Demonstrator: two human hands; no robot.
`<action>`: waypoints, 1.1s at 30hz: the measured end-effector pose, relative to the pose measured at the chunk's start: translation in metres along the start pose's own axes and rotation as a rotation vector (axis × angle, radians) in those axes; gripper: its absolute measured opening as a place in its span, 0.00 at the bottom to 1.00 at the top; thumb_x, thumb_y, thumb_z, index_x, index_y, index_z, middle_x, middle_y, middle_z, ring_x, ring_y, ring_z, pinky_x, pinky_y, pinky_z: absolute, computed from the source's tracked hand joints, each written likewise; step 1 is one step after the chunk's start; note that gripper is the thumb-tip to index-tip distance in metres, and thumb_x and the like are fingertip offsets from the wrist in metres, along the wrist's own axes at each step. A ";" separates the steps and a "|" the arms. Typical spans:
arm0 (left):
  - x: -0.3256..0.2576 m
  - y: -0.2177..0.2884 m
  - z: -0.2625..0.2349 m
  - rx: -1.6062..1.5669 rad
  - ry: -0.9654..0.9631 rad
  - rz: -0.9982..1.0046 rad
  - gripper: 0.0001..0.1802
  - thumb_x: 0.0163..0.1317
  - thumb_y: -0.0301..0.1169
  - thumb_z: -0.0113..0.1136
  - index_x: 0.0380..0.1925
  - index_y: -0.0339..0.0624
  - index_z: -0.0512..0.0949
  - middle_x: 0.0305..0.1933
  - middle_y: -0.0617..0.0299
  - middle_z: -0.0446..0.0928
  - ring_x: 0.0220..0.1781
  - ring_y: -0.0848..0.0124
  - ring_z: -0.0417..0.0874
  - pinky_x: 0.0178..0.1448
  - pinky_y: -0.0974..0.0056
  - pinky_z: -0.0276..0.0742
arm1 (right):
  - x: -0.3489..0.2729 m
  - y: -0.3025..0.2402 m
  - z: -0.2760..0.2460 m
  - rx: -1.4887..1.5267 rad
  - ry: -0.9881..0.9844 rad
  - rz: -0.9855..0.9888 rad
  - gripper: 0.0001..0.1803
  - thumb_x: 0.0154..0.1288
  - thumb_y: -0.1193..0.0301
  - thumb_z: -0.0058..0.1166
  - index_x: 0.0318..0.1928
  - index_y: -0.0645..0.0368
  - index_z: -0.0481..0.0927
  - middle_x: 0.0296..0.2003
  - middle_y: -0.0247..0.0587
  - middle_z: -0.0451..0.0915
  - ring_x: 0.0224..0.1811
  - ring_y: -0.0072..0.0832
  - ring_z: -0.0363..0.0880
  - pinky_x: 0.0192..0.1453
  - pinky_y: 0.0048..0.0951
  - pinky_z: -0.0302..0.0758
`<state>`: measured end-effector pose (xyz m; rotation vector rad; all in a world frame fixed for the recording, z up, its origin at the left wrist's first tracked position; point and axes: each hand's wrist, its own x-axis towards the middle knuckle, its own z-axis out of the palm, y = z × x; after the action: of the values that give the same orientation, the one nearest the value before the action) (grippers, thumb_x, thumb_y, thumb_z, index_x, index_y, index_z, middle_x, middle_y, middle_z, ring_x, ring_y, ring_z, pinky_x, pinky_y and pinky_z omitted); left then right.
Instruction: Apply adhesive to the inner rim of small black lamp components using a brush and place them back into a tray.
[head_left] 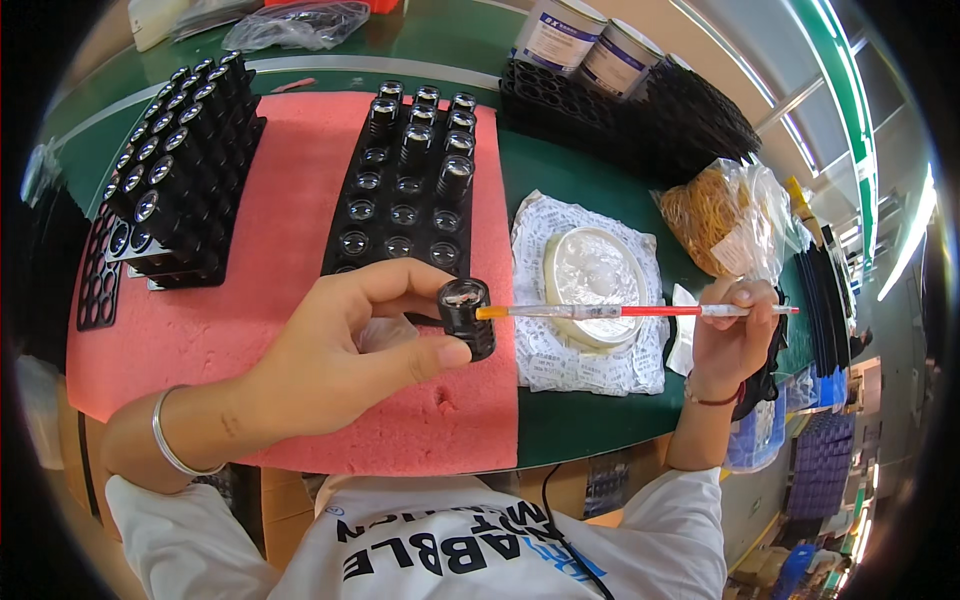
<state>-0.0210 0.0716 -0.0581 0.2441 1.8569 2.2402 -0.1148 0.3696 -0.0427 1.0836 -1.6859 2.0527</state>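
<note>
Left hand point(335, 345) clamped on black cylinder point(468, 327), right hand point(735, 338) on brush point(655, 311). Black tray point(425, 229) holds upright cylinders point(455, 180); clear bag point(738, 252), yellowish bands point(703, 208); white dish point(552, 285), contents unclear.

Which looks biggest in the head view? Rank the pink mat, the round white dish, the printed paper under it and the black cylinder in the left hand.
1. Pink mat
2. Printed paper
3. Round white dish
4. Black cylinder

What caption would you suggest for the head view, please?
Left hand holds a black cylinder; right hand points a red-handled brush at it.
</note>
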 end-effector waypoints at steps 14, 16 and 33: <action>-0.002 -0.003 -0.004 0.173 -0.051 0.117 0.15 0.49 0.24 0.59 0.38 0.37 0.71 0.25 0.75 0.69 0.18 0.89 0.52 0.19 0.79 0.48 | 0.007 0.004 -0.016 0.258 0.264 0.080 0.11 0.60 0.70 0.43 0.30 0.66 0.72 0.23 0.42 0.73 0.23 0.26 0.69 0.28 0.24 0.68; -0.001 -0.007 -0.002 0.212 -0.011 0.163 0.16 0.47 0.25 0.62 0.37 0.38 0.71 0.22 0.77 0.65 0.17 0.89 0.51 0.18 0.78 0.46 | 0.007 0.009 -0.025 0.328 0.220 0.066 0.09 0.60 0.72 0.42 0.32 0.66 0.73 0.28 0.45 0.75 0.25 0.28 0.74 0.32 0.27 0.72; -0.034 0.043 0.002 1.308 0.498 0.869 0.16 0.33 0.21 0.64 0.28 0.40 0.75 0.21 0.65 0.71 0.17 0.74 0.66 0.19 0.74 0.61 | 0.021 0.037 -0.044 0.145 0.354 0.083 0.12 0.62 0.70 0.43 0.36 0.68 0.75 0.30 0.44 0.78 0.30 0.26 0.77 0.37 0.23 0.73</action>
<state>0.0096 0.0569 -0.0153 0.8565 3.7789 0.9224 -0.1683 0.3948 -0.0567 0.6448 -1.4455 2.2856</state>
